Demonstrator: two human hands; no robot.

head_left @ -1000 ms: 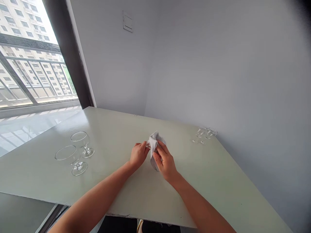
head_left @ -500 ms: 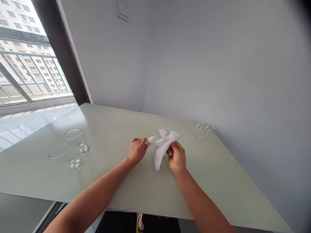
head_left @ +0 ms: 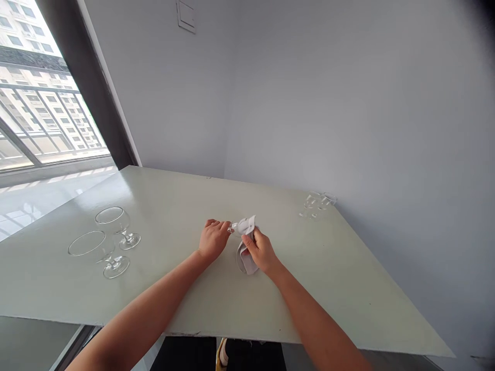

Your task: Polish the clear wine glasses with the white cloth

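While our left hand (head_left: 214,240) pinches the glass (head_left: 231,229) by its stem over mid-table (head_left: 348,288), our right hand (head_left: 261,251), at its 3 o'clock, grips the white cloth (head_left: 246,226) round the bowl. We judge this the wiping step; turning the glass calls for a steady pinch.

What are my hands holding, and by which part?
Left hand pinches a clear stemmed glass by its stem end; right hand grips a white cloth bunched around the bowl.

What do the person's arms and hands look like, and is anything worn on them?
The left hand and the right hand wear no gloves; no watch, bracelet or ring shows. The left arm and right arm are bare, no sleeves in view.
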